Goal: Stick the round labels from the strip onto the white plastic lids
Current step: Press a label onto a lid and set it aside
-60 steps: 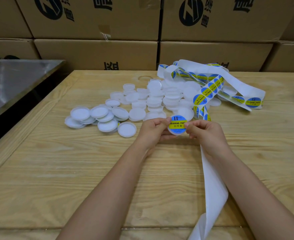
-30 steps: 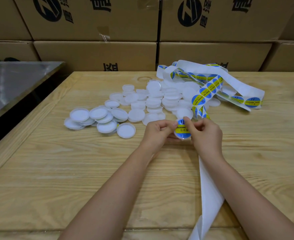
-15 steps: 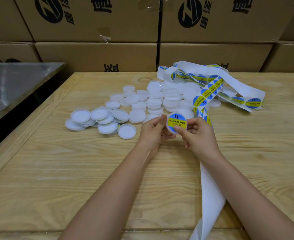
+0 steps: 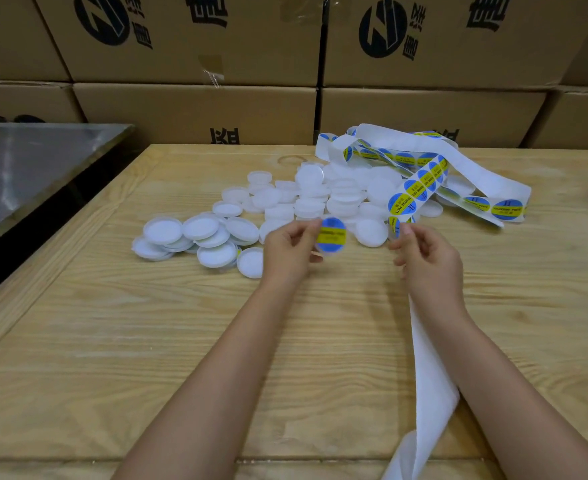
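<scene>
We pinch the light, stiff labelled lid [image 4: 331, 236] by its rim in our left hand [image 4: 287, 252], just in front of the lid pile [image 4: 311, 202]; we cannot tell the right hand's [image 4: 429, 258] grip.

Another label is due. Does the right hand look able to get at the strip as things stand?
Probably yes: the right hand hangs right beside the strip, whose nearest labels lie just past its fingertips, with nothing between. Whether it touches the strip is unclear.
</scene>
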`<control>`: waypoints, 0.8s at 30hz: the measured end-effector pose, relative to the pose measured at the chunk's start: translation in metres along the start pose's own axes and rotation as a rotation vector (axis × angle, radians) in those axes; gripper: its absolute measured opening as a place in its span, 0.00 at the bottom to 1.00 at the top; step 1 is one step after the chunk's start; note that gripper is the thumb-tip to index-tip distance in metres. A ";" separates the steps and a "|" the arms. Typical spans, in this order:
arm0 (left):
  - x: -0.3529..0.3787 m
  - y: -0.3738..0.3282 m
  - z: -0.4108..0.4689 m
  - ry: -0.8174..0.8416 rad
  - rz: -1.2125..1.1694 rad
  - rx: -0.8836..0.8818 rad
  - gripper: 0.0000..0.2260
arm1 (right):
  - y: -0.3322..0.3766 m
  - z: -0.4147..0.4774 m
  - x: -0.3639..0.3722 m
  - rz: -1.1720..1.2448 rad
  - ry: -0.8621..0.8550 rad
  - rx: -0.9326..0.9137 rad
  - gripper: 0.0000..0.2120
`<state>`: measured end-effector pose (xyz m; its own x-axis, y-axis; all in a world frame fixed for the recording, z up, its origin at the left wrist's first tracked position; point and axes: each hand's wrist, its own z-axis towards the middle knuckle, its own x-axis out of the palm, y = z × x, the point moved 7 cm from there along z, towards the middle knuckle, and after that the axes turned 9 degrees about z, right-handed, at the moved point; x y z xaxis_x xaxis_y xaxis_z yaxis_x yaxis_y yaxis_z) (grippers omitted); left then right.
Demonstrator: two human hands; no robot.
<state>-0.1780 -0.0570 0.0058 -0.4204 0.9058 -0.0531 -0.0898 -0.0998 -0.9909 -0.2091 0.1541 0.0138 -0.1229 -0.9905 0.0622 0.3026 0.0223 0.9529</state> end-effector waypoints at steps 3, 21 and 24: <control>-0.041 -0.025 0.007 -0.201 0.450 0.293 0.08 | 0.000 0.011 -0.022 -0.084 -0.103 -0.018 0.06; -0.106 -0.018 0.021 -0.467 1.297 0.331 0.08 | -0.036 0.019 -0.035 -0.138 -0.014 0.341 0.16; -0.078 -0.036 0.008 -0.464 1.138 0.556 0.07 | -0.035 0.017 -0.033 0.020 0.002 0.400 0.19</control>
<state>-0.1494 -0.1271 0.0464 -0.7602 -0.0016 -0.6497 0.2056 -0.9492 -0.2382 -0.2313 0.1879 -0.0165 -0.1183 -0.9896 0.0816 -0.0869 0.0921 0.9919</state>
